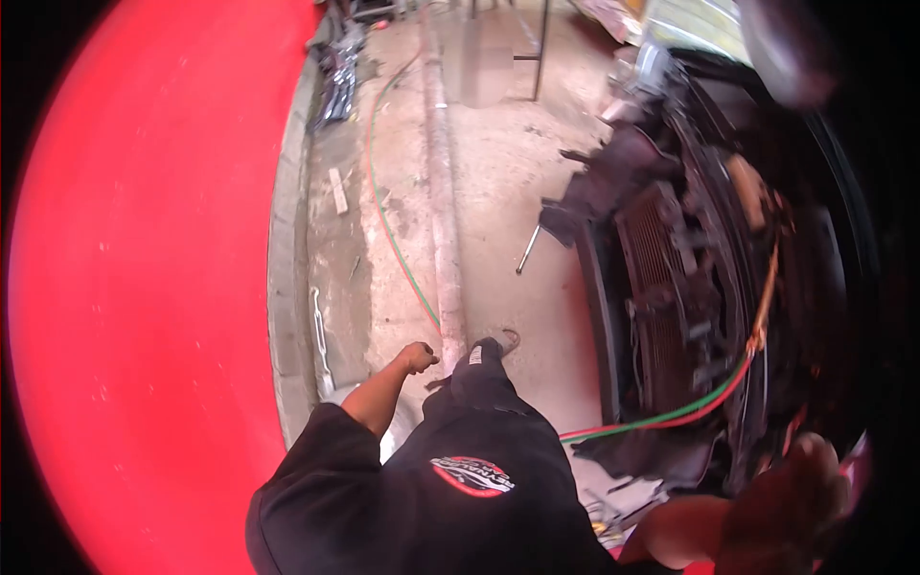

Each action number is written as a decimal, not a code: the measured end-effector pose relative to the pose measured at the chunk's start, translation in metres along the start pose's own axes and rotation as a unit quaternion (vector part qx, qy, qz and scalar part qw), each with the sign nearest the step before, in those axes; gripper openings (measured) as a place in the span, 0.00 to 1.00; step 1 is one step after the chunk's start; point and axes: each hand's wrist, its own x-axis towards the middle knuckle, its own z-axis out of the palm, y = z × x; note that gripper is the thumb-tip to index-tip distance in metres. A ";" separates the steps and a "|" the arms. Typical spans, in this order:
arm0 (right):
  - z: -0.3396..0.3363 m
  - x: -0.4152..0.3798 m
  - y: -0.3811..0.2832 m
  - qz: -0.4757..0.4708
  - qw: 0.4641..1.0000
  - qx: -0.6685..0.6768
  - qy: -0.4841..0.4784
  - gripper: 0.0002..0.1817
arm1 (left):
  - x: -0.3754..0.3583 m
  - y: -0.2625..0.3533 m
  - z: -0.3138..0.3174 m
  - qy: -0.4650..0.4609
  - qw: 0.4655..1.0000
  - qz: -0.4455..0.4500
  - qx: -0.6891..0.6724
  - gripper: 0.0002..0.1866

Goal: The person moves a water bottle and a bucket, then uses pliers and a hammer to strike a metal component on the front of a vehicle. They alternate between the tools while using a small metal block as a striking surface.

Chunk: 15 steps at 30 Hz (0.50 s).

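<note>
My left hand [419, 358] hangs in front of me over the concrete floor, fingers curled, with nothing visible in it. At the lower right my right hand [810, 479] is dark and blurred, beside the front of a vehicle; its fingers cannot be made out clearly. The vehicle's front end [661, 278] stands stripped on my right, with a finned radiator [654, 244] showing. A red and green twin hose [671, 418] runs across it at waist height and up to an orange-brown bundle of hose [764, 311].
A large red surface [144, 268] fills the left side, along a concrete curb [290, 240]. The hose [391, 216] continues along the floor. A metal rod [528, 249] slants by the vehicle. A long metal tool [321, 335] and a pale strip [338, 191] lie near the curb.
</note>
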 end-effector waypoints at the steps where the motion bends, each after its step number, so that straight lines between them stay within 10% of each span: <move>1: 0.011 0.010 0.013 0.022 0.999 -0.005 -0.022 0.22 | 0.010 0.007 -0.001 -0.018 0.997 0.011 0.071 0.21; 5: 0.041 0.011 0.088 0.219 0.966 -0.063 -0.125 0.39 | 0.071 0.021 0.010 0.065 0.973 0.159 0.157 0.25; 10: 0.055 -0.043 0.148 0.520 0.813 -0.065 -0.255 0.27 | 0.063 0.065 0.013 0.122 0.982 0.143 -0.016 0.24; 15: 0.065 -0.081 0.156 0.503 0.748 -0.111 -0.418 0.24 | 0.107 0.006 0.038 0.067 0.991 0.104 0.057 0.30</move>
